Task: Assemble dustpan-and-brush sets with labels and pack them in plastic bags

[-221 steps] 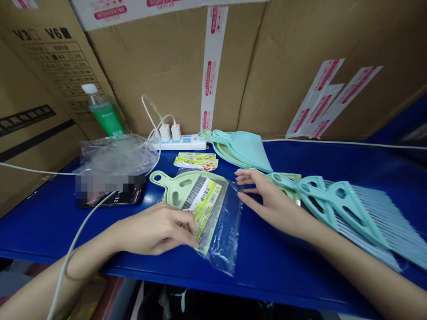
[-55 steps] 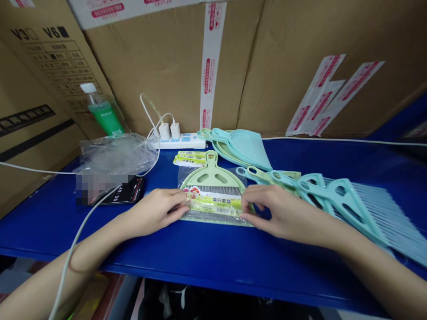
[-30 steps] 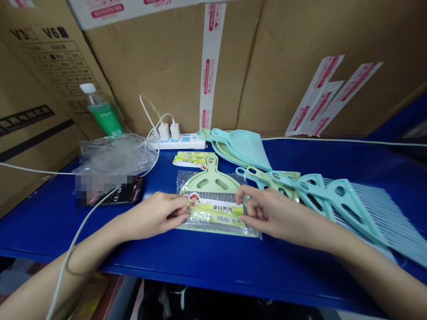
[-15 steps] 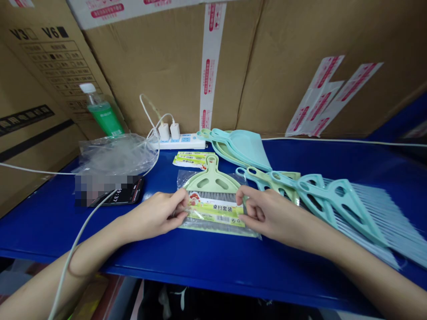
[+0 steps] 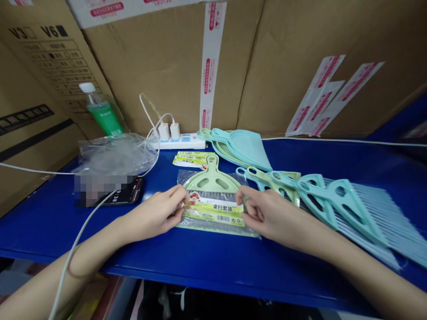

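Observation:
A pale green brush and dustpan set (image 5: 213, 182) lies flat in a clear plastic bag, its handle pointing away from me. Across the grey bristles runs a yellow, green and white label card (image 5: 215, 208) with a red mushroom picture. My left hand (image 5: 165, 210) pinches the left side of the bag beside the card. On the other side, my right hand (image 5: 262, 209) has curled fingers and a thumb closed at the bag's right edge, by the card's end. The fingers hide both side edges of the bag.
Several blue and green hand brushes (image 5: 347, 206) overlap at right. Stacked dustpans (image 5: 250, 144) lie behind, near loose label cards (image 5: 190, 160) and a power strip (image 5: 187, 141). At left are crumpled plastic bags (image 5: 116, 155), a phone (image 5: 128, 193), a green-liquid bottle (image 5: 106, 116) and a white cable (image 5: 80, 235).
My left fingers have shifted very slightly left along the bag's side. My right hand and the bagged set stay almost where they were.

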A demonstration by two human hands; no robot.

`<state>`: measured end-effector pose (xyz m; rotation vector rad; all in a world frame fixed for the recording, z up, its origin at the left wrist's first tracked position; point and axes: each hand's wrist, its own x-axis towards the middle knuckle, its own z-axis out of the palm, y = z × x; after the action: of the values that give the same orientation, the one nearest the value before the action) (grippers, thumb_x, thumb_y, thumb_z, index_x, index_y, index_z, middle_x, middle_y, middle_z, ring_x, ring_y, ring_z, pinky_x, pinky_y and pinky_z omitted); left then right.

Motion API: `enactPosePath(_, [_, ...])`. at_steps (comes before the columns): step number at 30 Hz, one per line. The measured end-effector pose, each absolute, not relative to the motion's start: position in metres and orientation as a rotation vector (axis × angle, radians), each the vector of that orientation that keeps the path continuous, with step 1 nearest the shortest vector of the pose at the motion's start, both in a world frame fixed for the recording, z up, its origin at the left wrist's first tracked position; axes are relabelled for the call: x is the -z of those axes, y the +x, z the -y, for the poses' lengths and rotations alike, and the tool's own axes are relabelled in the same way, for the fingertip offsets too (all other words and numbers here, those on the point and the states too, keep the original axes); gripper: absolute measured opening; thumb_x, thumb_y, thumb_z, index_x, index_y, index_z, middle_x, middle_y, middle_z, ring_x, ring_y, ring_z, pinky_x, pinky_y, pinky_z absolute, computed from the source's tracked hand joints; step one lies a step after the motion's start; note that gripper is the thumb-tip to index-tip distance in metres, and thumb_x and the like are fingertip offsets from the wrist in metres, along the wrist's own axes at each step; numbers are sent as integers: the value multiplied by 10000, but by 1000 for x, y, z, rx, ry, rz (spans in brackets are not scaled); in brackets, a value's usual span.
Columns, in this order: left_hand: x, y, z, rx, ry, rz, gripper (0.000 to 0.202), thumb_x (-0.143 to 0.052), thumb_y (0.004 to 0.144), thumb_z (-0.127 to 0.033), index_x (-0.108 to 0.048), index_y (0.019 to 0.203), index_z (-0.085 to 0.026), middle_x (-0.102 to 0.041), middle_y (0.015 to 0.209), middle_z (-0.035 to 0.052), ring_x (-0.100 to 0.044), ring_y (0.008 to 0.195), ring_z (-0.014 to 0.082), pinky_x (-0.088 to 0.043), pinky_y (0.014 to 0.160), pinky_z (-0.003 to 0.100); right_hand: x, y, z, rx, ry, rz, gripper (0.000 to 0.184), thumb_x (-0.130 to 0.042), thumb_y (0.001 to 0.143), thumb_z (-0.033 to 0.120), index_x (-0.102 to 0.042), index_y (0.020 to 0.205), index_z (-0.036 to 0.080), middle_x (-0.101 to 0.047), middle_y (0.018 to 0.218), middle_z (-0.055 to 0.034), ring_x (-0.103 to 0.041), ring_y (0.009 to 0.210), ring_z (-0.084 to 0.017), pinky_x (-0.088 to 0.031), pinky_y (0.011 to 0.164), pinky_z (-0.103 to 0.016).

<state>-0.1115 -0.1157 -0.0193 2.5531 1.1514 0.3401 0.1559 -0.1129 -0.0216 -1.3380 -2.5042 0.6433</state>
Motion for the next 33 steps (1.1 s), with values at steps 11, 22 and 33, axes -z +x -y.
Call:
enactPosePath(11, [19,-111,114,-369,2598,-1074,105,-349,858,-120,-412,857,-204,-402,625,-73,-417,488,89,-355,513,214,21,153,115,-568,-1317,2510,184,-466,740,51,-466,840,206,-379,472,113,-390,399,-103,-266,467,-227])
enactPosePath(22, [21,-111,114,-383,2696,-1002,143,-353,852,-86,-430,842,-207,-519,679,-42,-502,541,101,-373,534,213,23,154,114,-550,-1302,2505,185,-482,738,50,-478,832,209,-361,470,115,-391,394,-102,-259,466,-227])
enactPosePath(33, [22,-112,117,-357,2942,-1094,231,-355,873,-79,-548,911,-201,-571,819,5,-530,585,113,-387,512,225,22,153,114,-556,-1310,2499,163,-465,738,69,-469,813,213,-384,481,103,-407,403,-106,-266,470,-234])
